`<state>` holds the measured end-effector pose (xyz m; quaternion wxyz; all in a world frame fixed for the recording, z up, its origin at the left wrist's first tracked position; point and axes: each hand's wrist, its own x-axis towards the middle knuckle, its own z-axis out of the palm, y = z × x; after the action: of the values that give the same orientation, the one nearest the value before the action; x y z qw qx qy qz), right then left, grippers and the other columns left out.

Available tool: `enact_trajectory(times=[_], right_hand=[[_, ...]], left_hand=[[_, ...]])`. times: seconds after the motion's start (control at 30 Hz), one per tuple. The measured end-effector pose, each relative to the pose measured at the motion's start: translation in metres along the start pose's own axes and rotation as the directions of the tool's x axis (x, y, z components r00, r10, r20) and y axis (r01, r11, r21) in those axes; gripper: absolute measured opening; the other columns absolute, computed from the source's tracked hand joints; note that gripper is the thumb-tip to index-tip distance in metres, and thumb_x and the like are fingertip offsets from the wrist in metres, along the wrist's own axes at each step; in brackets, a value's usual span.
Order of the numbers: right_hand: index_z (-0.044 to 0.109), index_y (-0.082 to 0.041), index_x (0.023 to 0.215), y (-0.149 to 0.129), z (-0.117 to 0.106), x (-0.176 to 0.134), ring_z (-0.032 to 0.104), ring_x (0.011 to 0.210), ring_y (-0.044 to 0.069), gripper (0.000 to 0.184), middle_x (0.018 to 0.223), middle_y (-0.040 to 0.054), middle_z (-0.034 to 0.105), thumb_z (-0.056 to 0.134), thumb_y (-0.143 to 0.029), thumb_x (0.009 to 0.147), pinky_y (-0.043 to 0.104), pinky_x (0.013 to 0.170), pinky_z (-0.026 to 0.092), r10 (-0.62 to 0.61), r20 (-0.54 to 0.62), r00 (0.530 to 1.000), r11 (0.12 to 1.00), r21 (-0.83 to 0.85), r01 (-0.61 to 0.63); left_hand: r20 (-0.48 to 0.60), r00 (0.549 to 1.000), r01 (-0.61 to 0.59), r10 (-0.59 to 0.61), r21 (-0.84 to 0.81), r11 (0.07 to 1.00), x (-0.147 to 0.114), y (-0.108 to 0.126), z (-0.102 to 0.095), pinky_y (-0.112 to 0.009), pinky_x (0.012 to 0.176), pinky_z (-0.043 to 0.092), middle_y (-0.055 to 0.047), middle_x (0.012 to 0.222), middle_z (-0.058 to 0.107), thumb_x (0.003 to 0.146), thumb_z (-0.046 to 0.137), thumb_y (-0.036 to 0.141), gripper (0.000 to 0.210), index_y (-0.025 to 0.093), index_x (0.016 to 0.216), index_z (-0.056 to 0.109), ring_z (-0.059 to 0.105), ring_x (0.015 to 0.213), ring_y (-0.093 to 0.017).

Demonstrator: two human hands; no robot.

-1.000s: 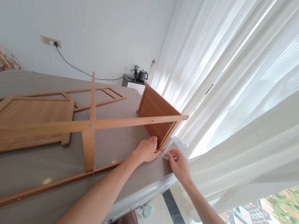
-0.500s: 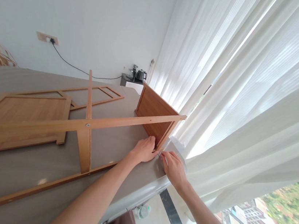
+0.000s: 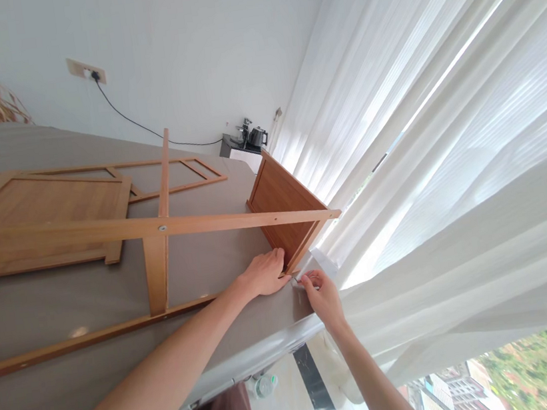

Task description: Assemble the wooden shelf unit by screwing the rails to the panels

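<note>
A light-brown wooden frame [image 3: 215, 223] with a crosspiece stands on the grey-covered surface. At its right end a wooden panel [image 3: 281, 207] is set upright between the two long rails. My left hand [image 3: 265, 273] grips the lower corner where the panel meets the near rail [image 3: 94, 337], its fingertips partly behind the wood. Just right of that corner, my right hand [image 3: 323, 292] is closed in a pinch on a small thin metal tool [image 3: 295, 279], which points at the rail's end. The tool is too small to make out fully.
Another panel [image 3: 41, 202] and a slatted frame [image 3: 195, 185] lie flat at the left and back. A kettle [image 3: 258, 138] stands on a cabinet by the wall. White curtains [image 3: 421, 145] hang close on the right. A bottle [image 3: 264, 386] is on the floor below the edge.
My right hand has shifted slightly right and turned, with its fingers in a different pose around the metal tool. My left hand and the wooden frame stay almost in place.
</note>
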<state>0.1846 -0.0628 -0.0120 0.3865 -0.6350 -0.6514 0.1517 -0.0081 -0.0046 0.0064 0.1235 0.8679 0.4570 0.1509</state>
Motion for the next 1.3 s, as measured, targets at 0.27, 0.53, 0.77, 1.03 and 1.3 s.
enact_trajectory(times=[0.27, 0.53, 0.77, 1.03, 1.3], right_hand=[[0.062, -0.023, 0.095, -0.004, 0.003, -0.010, 0.067, 0.072, 0.019, 0.034, 0.088, 0.0049, 0.073, 0.046, -0.053, 0.098, 0.029, 0.062, 0.050, -0.109, -0.020, 0.994, 0.990, -0.097, 0.107], [0.065, -0.025, 0.094, 0.001, 0.004, -0.012, 0.064, 0.090, 0.022, 0.028, 0.089, 0.0059, 0.070, 0.042, -0.041, 0.102, 0.034, 0.081, 0.048, -0.297, 0.034, 0.954, 0.923, -0.246, 0.296], [0.064, -0.025, 0.083, -0.003, 0.007, -0.017, 0.063, 0.084, 0.024, 0.033, 0.077, 0.0063, 0.068, 0.041, -0.040, 0.102, 0.038, 0.083, 0.045, -0.314, 0.057, 0.948, 0.913, -0.257, 0.318], [0.058, -0.024, 0.090, 0.001, 0.005, -0.003, 0.072, 0.072, 0.019, 0.023, 0.078, 0.0007, 0.075, 0.048, -0.043, 0.097, 0.030, 0.068, 0.052, -0.061, -0.008, 0.998, 0.994, -0.090, 0.060], [0.059, -0.023, 0.095, 0.003, 0.008, -0.006, 0.070, 0.076, 0.019, 0.026, 0.084, 0.0032, 0.074, 0.050, -0.048, 0.094, 0.029, 0.066, 0.050, -0.065, -0.006, 0.998, 0.996, -0.067, 0.064]], left_hand=[[0.005, 1.000, 0.002, -0.002, 0.006, 1.000, 0.001, 0.000, 0.001, -0.043, 0.087, 0.055, -0.009, 0.118, 0.064, 0.096, 0.059, 0.044, 0.039, 0.015, 0.123, 0.059, 0.064, 0.101, -0.022], [-0.009, 1.000, -0.018, 0.018, 0.008, 1.000, 0.001, -0.002, 0.003, -0.042, 0.086, 0.056, -0.009, 0.115, 0.065, 0.097, 0.059, 0.044, 0.038, 0.015, 0.121, 0.060, 0.065, 0.099, -0.021], [-0.012, 1.000, -0.015, 0.015, 0.003, 1.000, 0.002, -0.002, 0.003, -0.042, 0.086, 0.056, -0.009, 0.115, 0.065, 0.096, 0.059, 0.044, 0.039, 0.015, 0.122, 0.060, 0.065, 0.098, -0.021], [-0.005, 1.000, -0.013, 0.013, 0.012, 1.000, 0.002, -0.001, 0.002, -0.043, 0.088, 0.056, -0.009, 0.118, 0.065, 0.097, 0.059, 0.044, 0.039, 0.015, 0.123, 0.060, 0.065, 0.101, -0.022], [-0.005, 1.000, -0.026, 0.026, 0.002, 1.000, 0.001, -0.001, 0.001, -0.042, 0.087, 0.056, -0.009, 0.117, 0.065, 0.097, 0.060, 0.042, 0.037, 0.015, 0.122, 0.060, 0.065, 0.101, -0.021]])
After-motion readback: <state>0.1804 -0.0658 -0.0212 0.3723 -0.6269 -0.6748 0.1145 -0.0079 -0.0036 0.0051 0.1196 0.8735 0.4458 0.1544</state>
